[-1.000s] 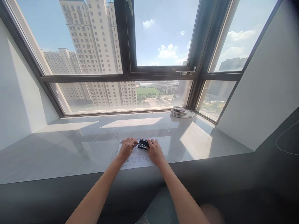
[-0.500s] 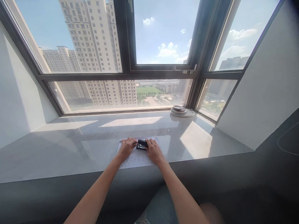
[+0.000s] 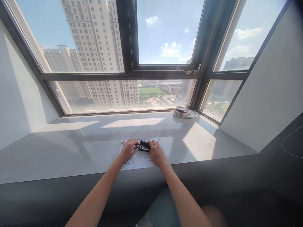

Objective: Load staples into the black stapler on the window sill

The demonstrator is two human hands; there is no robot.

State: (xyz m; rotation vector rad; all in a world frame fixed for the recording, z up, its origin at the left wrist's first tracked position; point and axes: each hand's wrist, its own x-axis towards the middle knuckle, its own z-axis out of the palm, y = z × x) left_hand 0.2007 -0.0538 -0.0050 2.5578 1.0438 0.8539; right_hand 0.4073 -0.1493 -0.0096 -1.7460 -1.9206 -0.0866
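A small black stapler (image 3: 144, 145) lies over printed paper sheets (image 3: 138, 163) on the sill, its top part raised from the base. My right hand (image 3: 156, 153) is closed around the stapler's right end. At the opposite end, my left hand (image 3: 128, 149) pinches with thumb and fingers close against the stapler. Something small and dark shows between those fingertips, too small to make out. Both wrists rest near the sill's front edge.
A stack of round plates (image 3: 184, 112) stands in the sill's back right corner, by the window frame (image 3: 165, 76). A tiny pale object (image 3: 171, 131) lies on the glossy sill (image 3: 78, 148). White walls slope in at both sides.
The raised top of the stapler sits slightly closer to its base or has tilted a little. Both hands stay almost in place; the view has shifted slightly.
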